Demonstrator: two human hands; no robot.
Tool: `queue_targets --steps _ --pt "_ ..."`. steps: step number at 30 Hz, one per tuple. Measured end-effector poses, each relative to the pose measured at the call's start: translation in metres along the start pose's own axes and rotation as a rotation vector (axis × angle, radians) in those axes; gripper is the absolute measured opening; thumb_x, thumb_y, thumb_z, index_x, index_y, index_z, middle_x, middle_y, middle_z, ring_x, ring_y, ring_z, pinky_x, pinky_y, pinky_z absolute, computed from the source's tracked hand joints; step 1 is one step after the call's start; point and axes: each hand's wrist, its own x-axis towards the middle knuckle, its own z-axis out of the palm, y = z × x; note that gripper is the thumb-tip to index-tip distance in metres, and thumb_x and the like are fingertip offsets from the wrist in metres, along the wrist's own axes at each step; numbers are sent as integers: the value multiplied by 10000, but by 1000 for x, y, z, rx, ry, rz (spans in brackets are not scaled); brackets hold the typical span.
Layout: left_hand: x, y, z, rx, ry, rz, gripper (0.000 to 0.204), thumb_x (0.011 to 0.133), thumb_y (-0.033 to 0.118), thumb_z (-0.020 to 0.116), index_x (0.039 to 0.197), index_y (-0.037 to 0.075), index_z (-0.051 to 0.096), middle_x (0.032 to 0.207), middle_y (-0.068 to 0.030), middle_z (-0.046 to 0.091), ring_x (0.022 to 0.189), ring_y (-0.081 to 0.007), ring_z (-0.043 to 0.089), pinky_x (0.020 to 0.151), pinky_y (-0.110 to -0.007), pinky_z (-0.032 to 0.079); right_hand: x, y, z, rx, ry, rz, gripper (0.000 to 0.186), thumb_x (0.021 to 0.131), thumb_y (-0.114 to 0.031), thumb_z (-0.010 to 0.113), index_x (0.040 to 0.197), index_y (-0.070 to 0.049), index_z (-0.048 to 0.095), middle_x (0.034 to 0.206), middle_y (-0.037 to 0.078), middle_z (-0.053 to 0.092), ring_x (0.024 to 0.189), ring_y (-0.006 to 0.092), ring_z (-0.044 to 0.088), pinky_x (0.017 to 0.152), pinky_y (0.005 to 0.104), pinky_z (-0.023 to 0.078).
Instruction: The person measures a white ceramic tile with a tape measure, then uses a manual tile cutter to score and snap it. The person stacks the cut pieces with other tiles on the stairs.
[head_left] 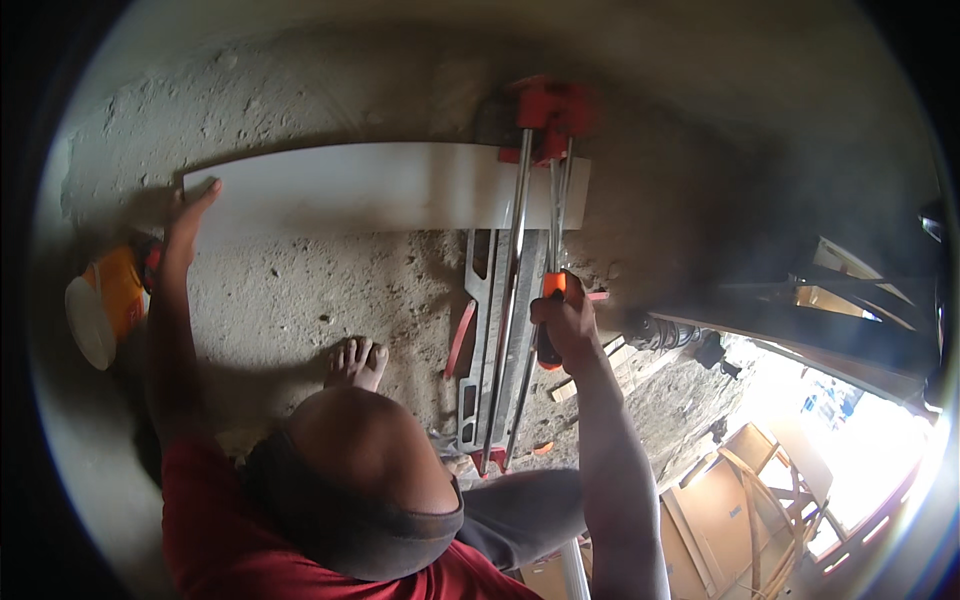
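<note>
A long white tile (350,188) lies crosswise on a manual tile cutter (480,300), under its two chrome rails. My left hand (190,215) holds the tile's left end, with the thumb on its top face. My right hand (568,322) is wrapped round the cutter's orange and black handle (555,287), to the right of the rails and just below the tile. The cutter's red end block (550,110) stands beyond the tile's far edge. Red support arms stick out on both sides of the cutter's base. Whether the tile bears a score line cannot be made out.
A yellow and white bucket (115,300) lies at the left on the rough grey floor (290,290). My bare foot (357,362) rests near the cutter. Dark beams (830,335) are at the right. Cardboard (700,520) and wooden pieces (755,510) lie at the lower right, by a bright opening.
</note>
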Motion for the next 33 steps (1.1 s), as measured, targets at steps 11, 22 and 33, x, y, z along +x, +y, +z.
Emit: queue_targets --steps 11,22,33 --pt "-4 -1 0 -130 5 177 651 734 440 818 1165 12 584 1084 -86 637 990 -199 597 915 -348 436 -86 -38 -31 -486 -57 16 334 803 -210 562 1023 34 503 888 306 632 883 476 616 768 534 470" --pt "0 -3 1 -117 27 145 723 699 485 829 1187 25 560 1141 -102 609 1045 -216 570 918 -372 439 -153 114 -15 -410 -172 232 330 777 -229 639 995 -7 532 910 266 636 892 447 621 770 486 480" --pt "-8 3 -1 -48 70 83 876 662 542 823 1288 19 505 1221 -144 573 1141 -269 535 989 -418 407 83 78 -47 50 235 -225 227 932 -206 568 1067 -43 650 978 74 661 813 173 642 692 349 529"
